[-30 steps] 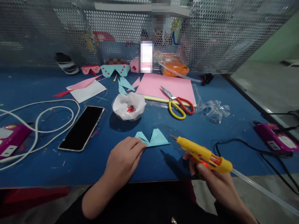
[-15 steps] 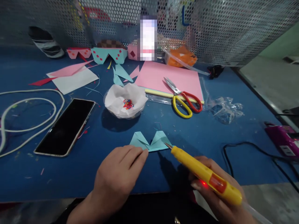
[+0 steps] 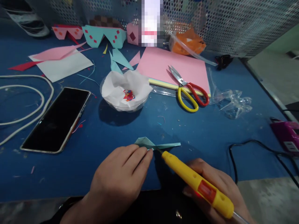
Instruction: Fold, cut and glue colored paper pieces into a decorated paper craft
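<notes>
A folded light-blue paper piece lies low on the blue table, its right part seen nearly edge-on as a thin strip. My left hand has its fingertips closed on the paper's near left edge; the thumb is hidden. My right hand is wrapped around a yellow soldering-iron-like pen with a metal tip, a red window and a glowing red light. The tip meets the middle of the paper, just right of my left fingertips. Beyond the paper stands a clear bowl lined with white paper, with small red and blue scraps inside.
A phone and a white cable lie left. Scissors rest on pink sheets, near crumpled clear plastic. Light-blue and pink cut-outs stand at the back. A purple power box with black cord sits right.
The pen's tip has moved left, from the paper's right side to its middle. The paper's right part has tipped from showing its face to nearly edge-on. The camera view has shifted down.
</notes>
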Demonstrator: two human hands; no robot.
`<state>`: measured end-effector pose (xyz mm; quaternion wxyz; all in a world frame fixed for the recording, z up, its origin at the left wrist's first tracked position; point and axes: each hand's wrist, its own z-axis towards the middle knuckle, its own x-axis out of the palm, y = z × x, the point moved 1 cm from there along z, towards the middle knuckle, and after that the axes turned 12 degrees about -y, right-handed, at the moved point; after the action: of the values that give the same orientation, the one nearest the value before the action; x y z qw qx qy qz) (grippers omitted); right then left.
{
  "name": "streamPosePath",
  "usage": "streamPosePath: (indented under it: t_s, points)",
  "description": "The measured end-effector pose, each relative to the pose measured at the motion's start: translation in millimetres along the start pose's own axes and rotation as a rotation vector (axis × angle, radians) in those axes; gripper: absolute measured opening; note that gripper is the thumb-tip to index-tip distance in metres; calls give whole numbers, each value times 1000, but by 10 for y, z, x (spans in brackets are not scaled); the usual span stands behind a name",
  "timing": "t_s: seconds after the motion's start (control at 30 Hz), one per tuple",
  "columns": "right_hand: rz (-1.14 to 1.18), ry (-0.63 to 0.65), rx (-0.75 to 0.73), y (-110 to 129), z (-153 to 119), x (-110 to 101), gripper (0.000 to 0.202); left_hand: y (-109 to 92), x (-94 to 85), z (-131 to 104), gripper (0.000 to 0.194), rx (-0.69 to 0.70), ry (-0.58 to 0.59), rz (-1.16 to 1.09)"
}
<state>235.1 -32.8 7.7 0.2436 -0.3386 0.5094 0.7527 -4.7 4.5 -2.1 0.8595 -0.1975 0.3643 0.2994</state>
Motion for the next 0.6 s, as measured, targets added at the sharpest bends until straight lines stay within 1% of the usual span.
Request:
streamPosePath:
  t_s: [0.1,0.3,0.4,0.6]
  points:
    - [-28,34,1,2,-3,-2,14,9,7,0,19,-28,-16,-17]
    - [-42,80,32,16,-18,-3,12,11,20,7,18,-39,-17,-38]
    - [-61,80,45,13,-21,7,13,8,15,12,18,-50,-21,-49]
    - [-91,52,-1,21,-33,18,12,22,-7,19,18,-68,-15,-69]
